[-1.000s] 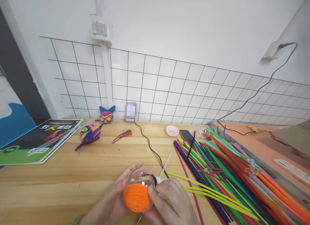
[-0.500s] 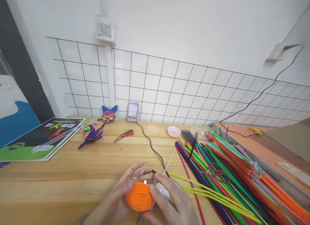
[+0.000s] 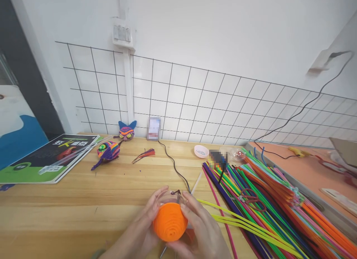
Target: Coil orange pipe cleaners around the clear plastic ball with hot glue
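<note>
Bright, even indoor light on my feed; source out of view. Soft shadows on table (image 3: 69, 199). White wall (image 3: 217, 35) pale, slightly hazy. Wide-angle stretch toward edges, grid panel (image 3: 184, 99) slanting. Hands (image 3: 199, 223) slightly soft. Pixelated patches over two spots.

The left hand (image 3: 146, 218) and right hand (image 3: 199, 223) hold an orange-covered ball (image 3: 170, 221) between them over a wooden table (image 3: 83, 214). Multicoloured pipe cleaners (image 3: 259, 199) lie to the right, with red-handled scissors (image 3: 252, 199) on top; a small pink bowl (image 3: 201, 151) sits behind.
</note>
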